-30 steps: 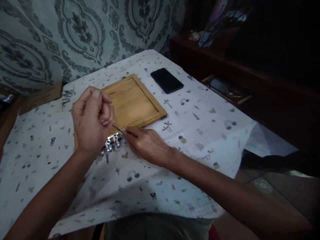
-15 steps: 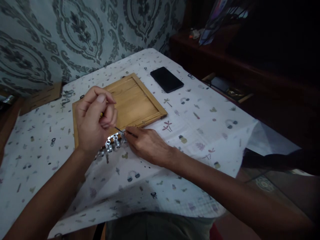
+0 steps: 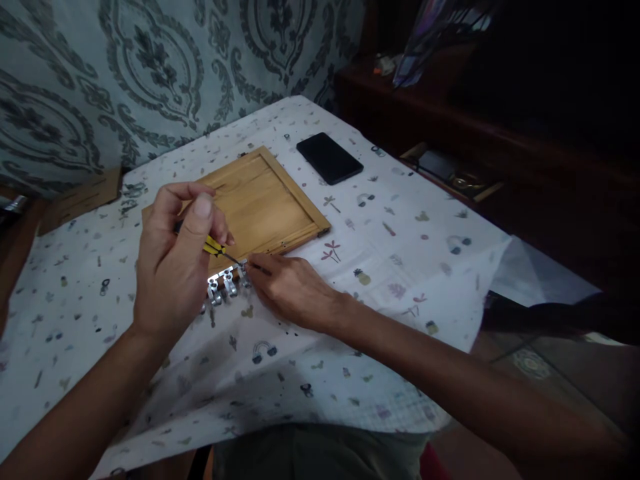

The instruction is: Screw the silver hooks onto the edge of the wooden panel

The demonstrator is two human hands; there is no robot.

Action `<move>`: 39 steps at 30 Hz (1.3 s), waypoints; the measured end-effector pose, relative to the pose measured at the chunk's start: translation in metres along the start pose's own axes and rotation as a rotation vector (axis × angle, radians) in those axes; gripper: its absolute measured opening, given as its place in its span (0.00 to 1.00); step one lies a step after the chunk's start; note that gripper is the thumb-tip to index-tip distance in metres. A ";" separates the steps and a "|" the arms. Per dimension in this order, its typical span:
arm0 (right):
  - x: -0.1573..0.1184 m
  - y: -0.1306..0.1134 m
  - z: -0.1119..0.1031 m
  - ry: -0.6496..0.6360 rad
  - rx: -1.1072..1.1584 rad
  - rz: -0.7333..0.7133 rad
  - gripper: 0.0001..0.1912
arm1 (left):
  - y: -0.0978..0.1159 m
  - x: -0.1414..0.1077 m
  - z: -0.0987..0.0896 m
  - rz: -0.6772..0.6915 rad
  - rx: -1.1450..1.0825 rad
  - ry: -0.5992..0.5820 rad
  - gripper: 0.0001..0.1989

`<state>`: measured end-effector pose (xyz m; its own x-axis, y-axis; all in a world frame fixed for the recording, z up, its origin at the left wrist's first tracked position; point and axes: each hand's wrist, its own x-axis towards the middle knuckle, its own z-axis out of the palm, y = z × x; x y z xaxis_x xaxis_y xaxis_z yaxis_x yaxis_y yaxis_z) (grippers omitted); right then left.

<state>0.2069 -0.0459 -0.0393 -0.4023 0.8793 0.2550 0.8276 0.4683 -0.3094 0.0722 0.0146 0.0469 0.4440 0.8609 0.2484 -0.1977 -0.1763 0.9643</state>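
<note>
Left hand (image 3: 173, 260): raised over the panel's near left part; fingers loosely curled around the handle of a screwdriver (image 3: 215, 247), thumb lying along the near side
Screwdriver: yellow and black handle mostly inside the palm; thin shaft slanting down to the hook strip, tip close to the right hand's fingertips; exact contact too small to make out
Right hand (image 3: 295, 287): low at the right end of the strip; fingers bent and held together against it; I cannot tell whether they pinch it
Hook strip (image 3: 230, 283): shiny metal, along the panel's near edge; hooks jutting towards the table's near edge, the left end hidden by the left hand
Wooden panel (image 3: 265, 207): flat on the table (image 3: 350, 373), left of its middle; framed border
Phone (image 3: 330, 158): dark, flat, by the table's right edge towards the far corner
Brown sheet (image 3: 83, 199): at the table's far left corner
</note>
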 end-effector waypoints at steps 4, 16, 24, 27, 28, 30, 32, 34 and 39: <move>0.000 0.000 0.001 0.024 -0.003 -0.003 0.09 | -0.001 0.004 0.011 0.071 0.012 0.144 0.05; -0.001 0.002 0.004 0.068 0.003 -0.039 0.08 | -0.006 0.016 0.013 0.076 0.005 -0.060 0.11; 0.000 0.002 0.005 0.041 0.004 -0.016 0.08 | 0.000 0.030 -0.002 -0.033 -0.042 -0.333 0.13; 0.000 0.001 0.005 0.042 -0.012 -0.009 0.08 | -0.001 0.032 -0.005 -0.041 -0.063 -0.396 0.12; 0.001 0.001 0.005 0.044 -0.017 -0.006 0.08 | -0.002 0.032 -0.005 -0.040 -0.069 -0.413 0.12; 0.001 0.001 0.006 0.046 -0.024 0.002 0.09 | -0.003 0.032 -0.006 -0.042 -0.067 -0.422 0.12; 0.001 0.000 0.005 0.044 -0.024 0.008 0.09 | -0.003 0.031 -0.005 -0.038 -0.053 -0.388 0.12; 0.002 0.000 0.005 0.040 -0.020 0.014 0.09 | -0.003 0.030 -0.004 -0.007 -0.044 -0.313 0.12; 0.001 0.000 0.003 0.028 -0.004 0.014 0.09 | 0.005 0.026 0.000 0.155 -0.045 -0.066 0.12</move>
<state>0.2054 -0.0449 -0.0413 -0.3798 0.8827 0.2768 0.8344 0.4560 -0.3094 0.0831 0.0360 0.0588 0.4610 0.7916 0.4010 -0.3066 -0.2820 0.9091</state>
